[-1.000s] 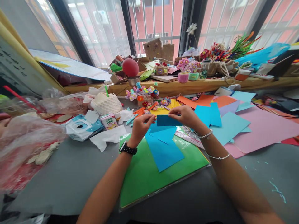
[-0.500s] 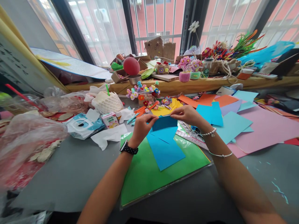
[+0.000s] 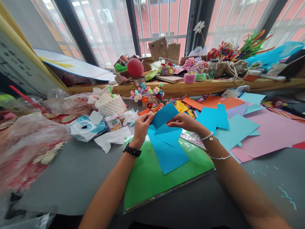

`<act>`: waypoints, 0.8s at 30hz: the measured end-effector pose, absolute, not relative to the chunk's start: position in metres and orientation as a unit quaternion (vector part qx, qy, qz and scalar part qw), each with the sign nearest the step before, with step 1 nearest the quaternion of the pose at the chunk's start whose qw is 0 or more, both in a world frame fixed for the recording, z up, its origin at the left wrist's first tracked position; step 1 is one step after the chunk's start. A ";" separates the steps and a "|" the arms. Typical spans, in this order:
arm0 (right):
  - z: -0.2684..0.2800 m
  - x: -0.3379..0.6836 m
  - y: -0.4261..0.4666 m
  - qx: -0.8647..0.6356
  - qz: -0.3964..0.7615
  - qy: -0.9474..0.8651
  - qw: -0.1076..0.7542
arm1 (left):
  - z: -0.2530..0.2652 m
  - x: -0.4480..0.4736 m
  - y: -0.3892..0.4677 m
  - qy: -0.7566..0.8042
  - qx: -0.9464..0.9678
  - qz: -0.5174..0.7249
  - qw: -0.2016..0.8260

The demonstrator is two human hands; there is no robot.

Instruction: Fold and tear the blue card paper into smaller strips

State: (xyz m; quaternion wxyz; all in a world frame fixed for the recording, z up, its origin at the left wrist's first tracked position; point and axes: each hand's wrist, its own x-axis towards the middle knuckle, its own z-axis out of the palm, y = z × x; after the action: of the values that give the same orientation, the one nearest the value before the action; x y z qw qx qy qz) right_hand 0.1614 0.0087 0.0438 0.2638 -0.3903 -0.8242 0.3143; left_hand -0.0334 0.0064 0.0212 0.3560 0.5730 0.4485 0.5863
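Note:
A small blue sheet of paper (image 3: 165, 115) is raised and tilted, with my left hand (image 3: 142, 126) pinching its left edge. Close by its lower right edge is my right hand (image 3: 185, 123), fingers stretched forward and a little apart; whether they touch the sheet I cannot tell. Beneath them, more blue paper (image 3: 168, 157) lies on a green sheet pack (image 3: 143, 187) in a clear sleeve. One blue piece (image 3: 170, 135) overlaps the larger one.
To the right are light blue sheets (image 3: 238, 130) and pink paper (image 3: 281, 133). A wet-wipe pack (image 3: 87, 130), a small carton (image 3: 113, 122) and plastic bags (image 3: 35, 140) lie left. Behind stand colourful craft flowers (image 3: 147, 95); a ruler (image 3: 194, 140) lies near my right wrist.
Both hands held the small blue sheet by its top edge before. Now it is turned upward and tilted in my left hand, and my right fingers have loosened and shifted to its lower edge.

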 end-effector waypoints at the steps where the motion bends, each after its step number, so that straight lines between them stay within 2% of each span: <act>1: 0.042 0.157 0.009 -0.397 0.322 -0.813 0.280 | 0.020 -0.033 0.006 0.448 0.572 0.581 0.367; 4: 0.039 0.151 0.010 -0.449 0.282 -0.789 0.309 | 0.018 -0.031 0.005 0.452 0.598 0.556 0.359; 8: 0.037 0.144 0.006 -0.534 0.070 -0.815 0.214 | 0.016 -0.028 0.003 0.428 0.666 0.532 0.300; 11: 0.038 0.135 -0.002 -0.529 -0.039 -0.831 0.166 | 0.013 -0.024 0.002 0.379 0.699 0.512 0.324; 17: 0.043 0.123 -0.019 -0.503 -0.050 -0.852 0.137 | 0.014 -0.020 -0.001 0.342 0.683 0.480 0.431; 24: 0.048 0.128 -0.019 -0.441 0.018 -0.873 0.208 | 0.020 -0.021 -0.006 0.315 0.660 0.458 0.505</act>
State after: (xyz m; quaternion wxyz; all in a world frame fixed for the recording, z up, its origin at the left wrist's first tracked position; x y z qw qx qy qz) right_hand 0.1282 -0.0186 0.0477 0.2079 -0.4410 -0.8729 0.0183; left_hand -0.0207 -0.0062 0.0203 0.5050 0.6599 0.3154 0.4584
